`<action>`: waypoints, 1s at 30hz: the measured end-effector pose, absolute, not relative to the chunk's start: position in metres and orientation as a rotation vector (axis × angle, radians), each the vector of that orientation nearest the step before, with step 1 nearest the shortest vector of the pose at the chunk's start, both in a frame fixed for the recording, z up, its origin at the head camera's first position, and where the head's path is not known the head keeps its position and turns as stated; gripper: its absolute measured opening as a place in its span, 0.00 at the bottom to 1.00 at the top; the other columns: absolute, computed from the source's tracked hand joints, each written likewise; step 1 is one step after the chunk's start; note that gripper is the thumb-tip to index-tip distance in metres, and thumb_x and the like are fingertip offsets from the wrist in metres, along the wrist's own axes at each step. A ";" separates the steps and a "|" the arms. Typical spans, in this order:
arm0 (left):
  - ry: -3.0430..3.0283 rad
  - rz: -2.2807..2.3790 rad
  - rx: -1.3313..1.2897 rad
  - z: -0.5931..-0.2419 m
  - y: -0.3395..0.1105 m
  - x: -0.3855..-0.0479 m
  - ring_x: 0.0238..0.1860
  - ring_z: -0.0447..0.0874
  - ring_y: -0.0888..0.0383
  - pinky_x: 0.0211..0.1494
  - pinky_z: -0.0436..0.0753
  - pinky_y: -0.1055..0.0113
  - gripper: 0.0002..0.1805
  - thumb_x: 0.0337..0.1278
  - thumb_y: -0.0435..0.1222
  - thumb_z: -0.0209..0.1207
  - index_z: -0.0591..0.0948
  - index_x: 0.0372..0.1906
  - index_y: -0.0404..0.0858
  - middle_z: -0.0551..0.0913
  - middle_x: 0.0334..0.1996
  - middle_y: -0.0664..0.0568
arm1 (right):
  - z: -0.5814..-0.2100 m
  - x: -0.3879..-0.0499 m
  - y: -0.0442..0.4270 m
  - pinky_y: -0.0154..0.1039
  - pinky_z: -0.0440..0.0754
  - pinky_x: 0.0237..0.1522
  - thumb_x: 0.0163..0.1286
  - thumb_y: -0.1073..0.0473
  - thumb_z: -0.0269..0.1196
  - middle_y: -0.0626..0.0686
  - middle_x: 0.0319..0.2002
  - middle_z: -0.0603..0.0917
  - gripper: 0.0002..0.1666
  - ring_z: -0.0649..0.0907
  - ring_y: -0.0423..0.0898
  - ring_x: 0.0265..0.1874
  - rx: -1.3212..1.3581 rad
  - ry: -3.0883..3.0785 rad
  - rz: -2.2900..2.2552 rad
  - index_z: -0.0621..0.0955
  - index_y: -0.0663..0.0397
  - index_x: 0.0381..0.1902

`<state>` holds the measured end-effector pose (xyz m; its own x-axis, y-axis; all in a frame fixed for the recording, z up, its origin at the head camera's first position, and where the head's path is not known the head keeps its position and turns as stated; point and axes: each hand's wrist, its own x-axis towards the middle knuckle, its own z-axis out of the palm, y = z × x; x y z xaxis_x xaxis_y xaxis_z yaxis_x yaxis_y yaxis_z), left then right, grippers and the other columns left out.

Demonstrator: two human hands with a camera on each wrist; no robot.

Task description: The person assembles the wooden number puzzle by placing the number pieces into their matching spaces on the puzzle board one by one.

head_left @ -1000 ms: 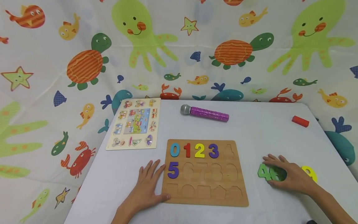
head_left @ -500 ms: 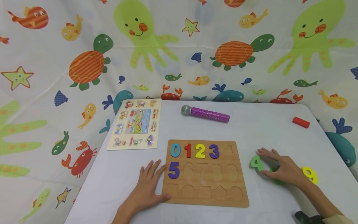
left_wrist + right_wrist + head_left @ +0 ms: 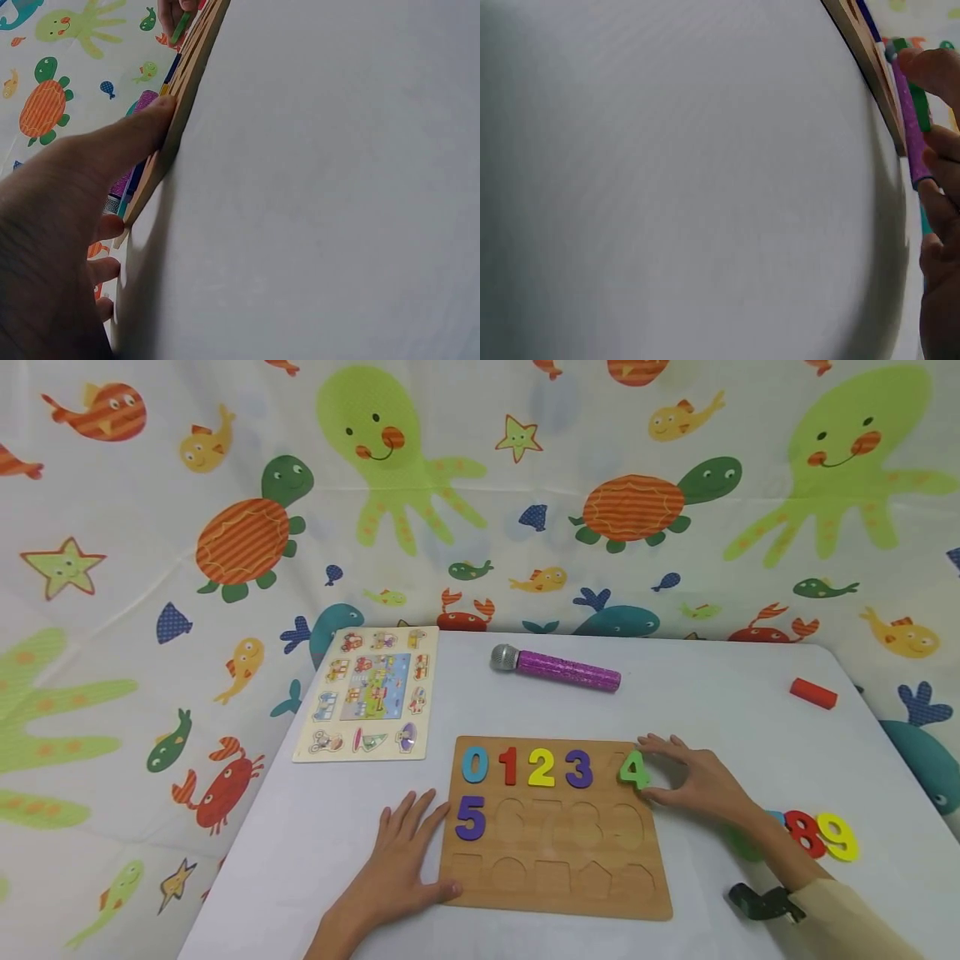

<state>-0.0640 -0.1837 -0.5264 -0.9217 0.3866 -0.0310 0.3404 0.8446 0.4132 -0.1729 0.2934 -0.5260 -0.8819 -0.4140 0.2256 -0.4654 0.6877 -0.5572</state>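
Note:
A wooden number puzzle board [image 3: 555,889] lies in front of me, with the numbers 0, 1, 2 and 3 in its top row and a purple 5 [image 3: 470,818] below them. My right hand [image 3: 697,781] pinches a green number 4 [image 3: 633,770] between thumb and fingers, over the top-right recess. In the right wrist view the green 4 [image 3: 919,97] appears edge-on above the board. My left hand [image 3: 401,868] rests at the board's left edge, fingers spread, thumb on the lower-left corner.
Right of the board lie a red 8 [image 3: 805,835], a yellow 9 [image 3: 837,837] and pieces partly hidden by the right forearm. Behind are a purple microphone [image 3: 568,670], a picture puzzle [image 3: 360,750] and a red cylinder [image 3: 813,693]. A black strap-like object [image 3: 761,902] is at the right wrist.
My right hand has picked the green 4 up from the pieces on the right and carried it left to the board's top-right recess. The left hand stays on the board's edge.

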 end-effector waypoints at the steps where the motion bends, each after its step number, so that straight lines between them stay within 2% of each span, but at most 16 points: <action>1: 2.900 0.620 0.571 -0.526 -0.183 -0.064 0.77 0.37 0.42 0.73 0.38 0.36 0.58 0.44 0.75 0.57 0.59 0.78 0.47 0.50 0.78 0.47 | -0.527 -0.175 0.291 0.60 0.61 0.69 0.52 0.46 0.79 0.59 0.63 0.77 0.42 0.72 0.63 0.63 0.745 -2.805 0.967 0.79 0.55 0.63; 8: 2.895 0.615 0.562 -0.526 -0.183 -0.064 0.77 0.35 0.44 0.74 0.38 0.37 0.58 0.44 0.75 0.56 0.59 0.78 0.48 0.49 0.78 0.48 | -0.532 -0.180 0.283 0.68 0.60 0.66 0.52 0.43 0.77 0.60 0.64 0.76 0.40 0.69 0.67 0.65 0.711 -2.861 1.001 0.80 0.53 0.61; 19: 2.898 0.618 0.548 -0.524 -0.183 -0.063 0.77 0.35 0.44 0.74 0.37 0.38 0.58 0.44 0.75 0.56 0.58 0.78 0.49 0.49 0.78 0.49 | -0.532 -0.182 0.280 0.68 0.59 0.67 0.52 0.43 0.77 0.59 0.65 0.75 0.40 0.69 0.66 0.65 0.735 -2.849 0.994 0.80 0.53 0.61; 26: 2.892 0.601 0.545 -0.524 -0.182 -0.063 0.77 0.35 0.44 0.74 0.36 0.38 0.58 0.44 0.75 0.57 0.58 0.78 0.49 0.48 0.78 0.48 | -0.533 -0.183 0.279 0.73 0.56 0.65 0.53 0.41 0.76 0.60 0.67 0.72 0.42 0.63 0.75 0.66 0.706 -2.915 0.987 0.79 0.52 0.63; 30: 2.893 0.601 0.547 -0.523 -0.182 -0.063 0.77 0.35 0.43 0.74 0.37 0.37 0.58 0.44 0.75 0.57 0.58 0.78 0.48 0.49 0.78 0.48 | -0.532 -0.182 0.278 0.74 0.55 0.65 0.53 0.40 0.76 0.60 0.68 0.71 0.42 0.62 0.76 0.66 0.695 -2.930 0.994 0.79 0.52 0.63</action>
<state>-0.0632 -0.1822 -0.5228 -0.9249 0.3758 -0.0585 0.3213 0.8545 0.4082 -0.1825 0.2777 -0.5321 -0.9035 -0.4144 0.1097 -0.3956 0.7073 -0.5858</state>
